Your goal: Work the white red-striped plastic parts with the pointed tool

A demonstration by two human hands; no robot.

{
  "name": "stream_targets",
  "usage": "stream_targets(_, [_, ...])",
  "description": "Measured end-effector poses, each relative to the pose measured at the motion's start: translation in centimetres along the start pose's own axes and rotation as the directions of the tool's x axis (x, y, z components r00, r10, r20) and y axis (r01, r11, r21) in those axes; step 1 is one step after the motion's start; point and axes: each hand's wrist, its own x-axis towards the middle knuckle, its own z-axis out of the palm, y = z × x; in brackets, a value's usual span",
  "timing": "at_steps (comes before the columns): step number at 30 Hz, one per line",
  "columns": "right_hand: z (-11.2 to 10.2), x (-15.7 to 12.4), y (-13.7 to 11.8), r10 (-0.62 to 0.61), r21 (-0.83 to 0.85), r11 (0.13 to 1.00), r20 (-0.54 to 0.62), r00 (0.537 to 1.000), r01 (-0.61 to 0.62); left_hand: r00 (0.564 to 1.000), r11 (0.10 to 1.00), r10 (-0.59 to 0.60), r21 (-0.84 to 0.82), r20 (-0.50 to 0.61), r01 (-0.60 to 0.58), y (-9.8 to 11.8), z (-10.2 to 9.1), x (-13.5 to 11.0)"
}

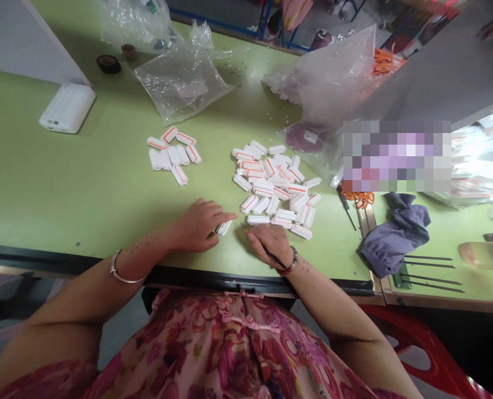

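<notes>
My left hand (196,226) is closed on a small white plastic piece (224,227) with a row of dark slots, holding it against the table between thumb and fingers. Just right of it, my right hand (270,244) grips a slim black tool (275,257), pen-fashion, its tip toward the white piece. Whether the tool is a pair of tweezers I cannot tell. Beyond my right hand lies a large loose heap of similar white pieces (263,185), many with an orange-red stripe. A smaller group of white pieces (172,155) lies farther left.
Clear plastic bags (184,83) lie at the back of the green table (105,183). A white box-shaped device (67,108) and a dark tape roll (108,64) are at left. A purple-grey cloth (396,235) and a black tool (347,208) lie at right, near orange strands (358,197).
</notes>
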Motion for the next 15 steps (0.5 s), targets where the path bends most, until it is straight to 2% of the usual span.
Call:
stream_targets(6, [0.0,0.2,0.0,0.005,0.052,0.999,0.048,0.999,-0.008,0.997,0.999,0.001,-0.035,-0.082,-0.004,-0.7,0.3,0.0])
stream_targets(11, [0.0,0.2,-0.1,-0.048,0.144,0.989,0.038,0.998,0.042,0.995,0.999,0.05,0.02,-0.084,-0.049,-0.7,1.1,0.2])
stream_targets(15, [0.0,0.1,0.1,-0.064,0.14,0.989,0.065,0.996,0.054,0.994,0.999,0.051,0.02,-0.092,-0.05,-0.8,1.8,0.4])
